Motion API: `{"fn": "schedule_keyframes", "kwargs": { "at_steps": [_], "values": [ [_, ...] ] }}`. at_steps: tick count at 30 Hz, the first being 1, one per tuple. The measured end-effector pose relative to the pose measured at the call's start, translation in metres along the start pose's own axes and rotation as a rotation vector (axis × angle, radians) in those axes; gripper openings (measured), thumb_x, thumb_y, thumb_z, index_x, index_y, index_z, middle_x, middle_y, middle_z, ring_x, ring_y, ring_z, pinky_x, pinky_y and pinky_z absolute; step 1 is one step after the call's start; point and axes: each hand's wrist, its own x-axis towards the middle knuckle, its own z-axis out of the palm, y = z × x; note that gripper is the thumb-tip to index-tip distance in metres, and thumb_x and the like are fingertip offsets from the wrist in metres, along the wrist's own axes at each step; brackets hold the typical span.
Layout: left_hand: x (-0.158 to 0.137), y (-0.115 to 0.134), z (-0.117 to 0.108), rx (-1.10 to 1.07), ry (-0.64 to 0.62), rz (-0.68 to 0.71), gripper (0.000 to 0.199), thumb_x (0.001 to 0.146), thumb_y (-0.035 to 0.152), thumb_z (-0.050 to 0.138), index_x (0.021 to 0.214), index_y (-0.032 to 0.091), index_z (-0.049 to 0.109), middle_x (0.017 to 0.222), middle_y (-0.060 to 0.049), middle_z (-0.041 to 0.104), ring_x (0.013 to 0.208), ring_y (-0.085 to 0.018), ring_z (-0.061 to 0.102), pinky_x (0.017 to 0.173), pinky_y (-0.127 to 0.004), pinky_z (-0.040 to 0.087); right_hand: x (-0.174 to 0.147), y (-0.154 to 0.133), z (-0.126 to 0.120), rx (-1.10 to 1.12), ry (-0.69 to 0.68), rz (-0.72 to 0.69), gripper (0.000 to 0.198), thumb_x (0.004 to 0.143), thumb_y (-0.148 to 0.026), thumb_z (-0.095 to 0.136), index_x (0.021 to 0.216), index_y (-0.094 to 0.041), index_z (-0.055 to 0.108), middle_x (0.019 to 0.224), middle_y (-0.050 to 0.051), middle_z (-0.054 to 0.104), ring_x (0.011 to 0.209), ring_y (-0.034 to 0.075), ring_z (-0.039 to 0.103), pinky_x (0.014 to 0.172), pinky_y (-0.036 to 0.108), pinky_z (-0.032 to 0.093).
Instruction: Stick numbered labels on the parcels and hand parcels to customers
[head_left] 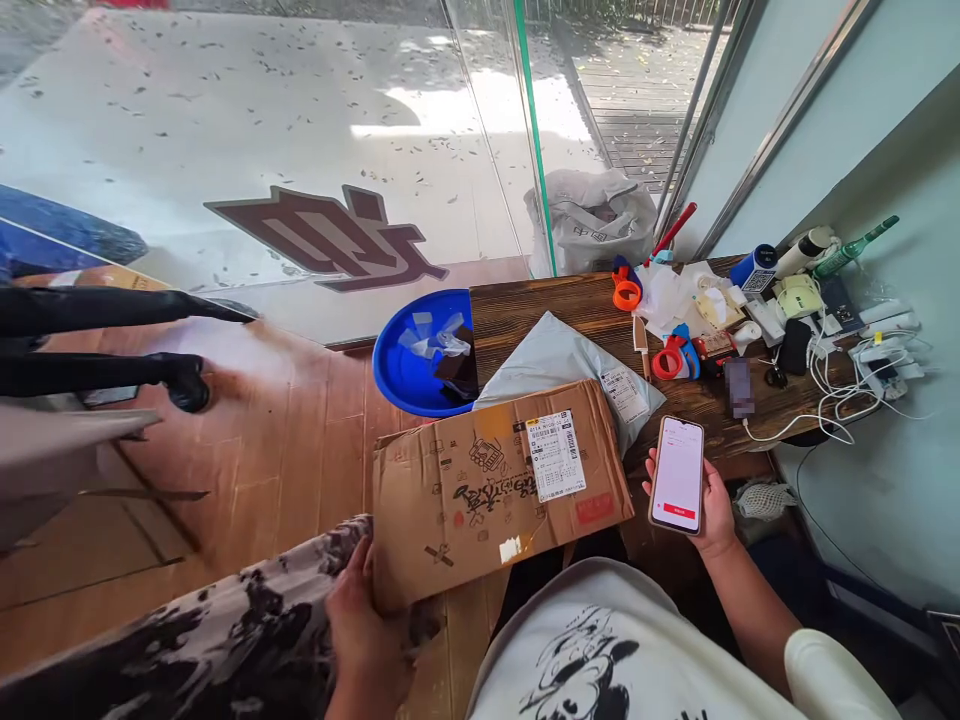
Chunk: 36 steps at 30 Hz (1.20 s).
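A brown cardboard box with a white shipping label lies tilted in front of me, its right part against the table. My left hand grips its near left corner, with some fingers hidden behind the cardboard. In my right hand is a smartphone, its lit screen facing up and showing a red button near the bottom. Partly under the box rests a pale grey mailing bag with its own label.
Tape dispensers, a box cutter, cables and another phone crowd the wooden table. Beside it stands a blue bin. A glass door is ahead. A person's dark-clad legs are at left.
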Motion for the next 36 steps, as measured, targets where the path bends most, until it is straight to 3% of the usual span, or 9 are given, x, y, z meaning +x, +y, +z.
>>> {"fn": "schedule_keyframes", "kwargs": {
  "at_steps": [2,5,7,10,13,16,28,36],
  "values": [
    [0.001,0.013,0.001,0.102,0.048,0.131,0.048,0.071,0.058,0.059,0.104,0.026,0.07,0.113,-0.005,0.071,0.118,-0.034,0.058,0.105,-0.057,0.043,-0.002,0.005,0.001,-0.03,-0.004,0.031,0.052,0.099,-0.048,0.027,0.119,-0.023,0.067,0.119,0.009,0.073,0.108,0.024,0.068,0.099,0.047,0.048],
    [-0.011,0.045,0.015,0.335,0.148,0.491,0.042,0.082,0.05,0.059,0.106,0.016,0.07,0.119,-0.015,0.067,0.119,-0.033,0.057,0.11,-0.055,0.037,-0.003,0.015,0.002,-0.086,-0.041,0.099,0.054,0.1,-0.05,0.025,0.123,-0.023,0.065,0.122,0.01,0.071,0.107,0.025,0.068,0.097,0.047,0.05],
    [-0.027,0.067,0.034,0.381,0.03,0.685,0.033,0.089,0.042,0.057,0.107,0.018,0.07,0.105,-0.011,0.069,0.1,-0.025,0.064,0.096,-0.043,0.049,-0.003,0.023,0.001,-0.109,-0.073,0.137,0.055,0.1,-0.05,0.025,0.126,-0.022,0.064,0.124,0.01,0.07,0.107,0.025,0.068,0.096,0.047,0.051],
    [-0.052,0.087,0.069,0.415,-0.265,0.802,0.025,0.092,0.033,0.056,0.111,0.022,0.069,0.097,-0.005,0.067,0.089,-0.018,0.065,0.079,-0.028,0.053,-0.002,0.032,-0.002,-0.131,-0.105,0.17,0.054,0.099,-0.053,0.028,0.129,-0.022,0.062,0.125,0.01,0.07,0.109,0.026,0.068,0.097,0.048,0.051],
    [-0.07,0.09,0.097,0.516,-0.402,0.756,0.027,0.089,0.024,0.061,0.115,0.022,0.068,0.096,-0.004,0.068,0.087,-0.018,0.066,0.073,-0.026,0.053,-0.001,0.038,-0.006,-0.142,-0.109,0.176,0.053,0.098,-0.053,0.032,0.129,-0.022,0.062,0.124,0.009,0.07,0.111,0.028,0.067,0.099,0.05,0.05],
    [-0.08,0.088,0.109,0.568,-0.385,0.662,0.033,0.086,0.023,0.063,0.119,0.021,0.067,0.097,-0.005,0.067,0.091,-0.02,0.065,0.074,-0.028,0.053,0.001,0.042,-0.007,-0.157,-0.115,0.163,0.052,0.097,-0.052,0.033,0.13,-0.022,0.061,0.124,0.009,0.071,0.11,0.028,0.068,0.1,0.051,0.049],
    [-0.083,0.103,0.113,0.734,-0.433,0.582,0.047,0.087,0.021,0.058,0.134,0.018,0.057,0.109,-0.01,0.064,0.101,-0.026,0.06,0.088,-0.037,0.05,0.006,0.043,-0.004,-0.218,-0.155,0.151,0.054,0.1,-0.046,0.028,0.141,-0.02,0.051,0.125,0.012,0.07,0.105,0.028,0.07,0.092,0.049,0.054],
    [-0.085,0.11,0.111,0.791,-0.479,0.526,0.05,0.088,0.023,0.054,0.137,0.018,0.052,0.115,-0.011,0.062,0.108,-0.026,0.057,0.09,-0.037,0.048,0.015,0.044,-0.012,-0.196,-0.114,0.139,0.055,0.099,-0.047,0.029,0.145,-0.021,0.047,0.119,0.01,0.073,0.1,0.026,0.072,0.079,0.042,0.058]
  ]
}}
